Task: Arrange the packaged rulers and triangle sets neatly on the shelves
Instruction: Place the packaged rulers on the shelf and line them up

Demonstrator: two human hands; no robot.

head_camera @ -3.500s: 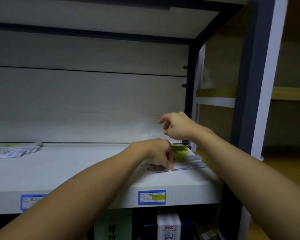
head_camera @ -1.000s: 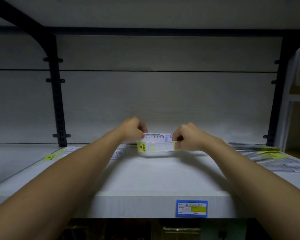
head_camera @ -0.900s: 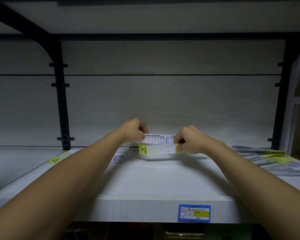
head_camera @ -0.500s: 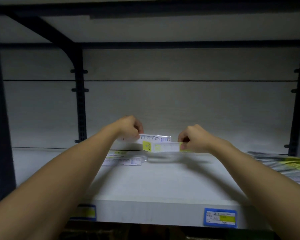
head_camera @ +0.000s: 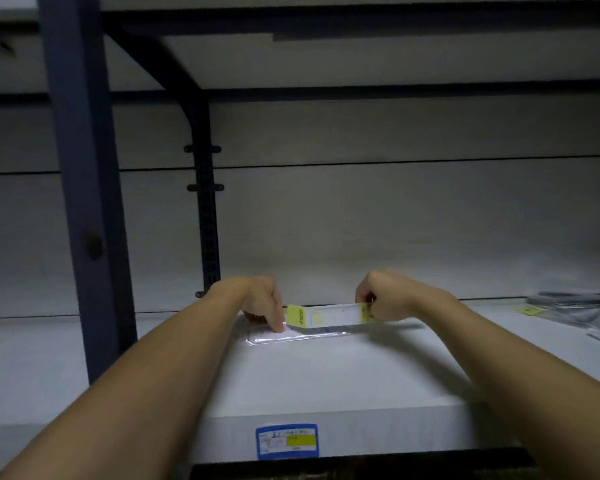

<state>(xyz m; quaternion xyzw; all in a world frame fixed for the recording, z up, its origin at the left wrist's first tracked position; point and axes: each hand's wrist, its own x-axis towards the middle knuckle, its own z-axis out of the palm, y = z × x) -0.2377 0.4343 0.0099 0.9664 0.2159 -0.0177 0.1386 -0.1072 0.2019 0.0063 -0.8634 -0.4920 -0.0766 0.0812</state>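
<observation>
A packaged ruler (head_camera: 328, 316) with a yellow-and-white card is held level just above the white shelf (head_camera: 326, 375). My right hand (head_camera: 383, 294) pinches its right end. My left hand (head_camera: 262, 301) has its fingertips down on a clear-wrapped ruler pack (head_camera: 298, 336) that lies flat on the shelf beneath the held one. Whether the left fingers pinch this pack or only press it I cannot make out.
A loose pile of packaged rulers (head_camera: 575, 311) lies at the shelf's far right. A dark blue upright post (head_camera: 84, 202) stands at the left, with a black bracket rail (head_camera: 207, 220) behind it. A blue price label (head_camera: 286, 441) sits on the shelf's front edge.
My left hand has let go of the held ruler's left end and dropped onto the flat pack on the shelf. The view has swung left; the right hand keeps its hold.
</observation>
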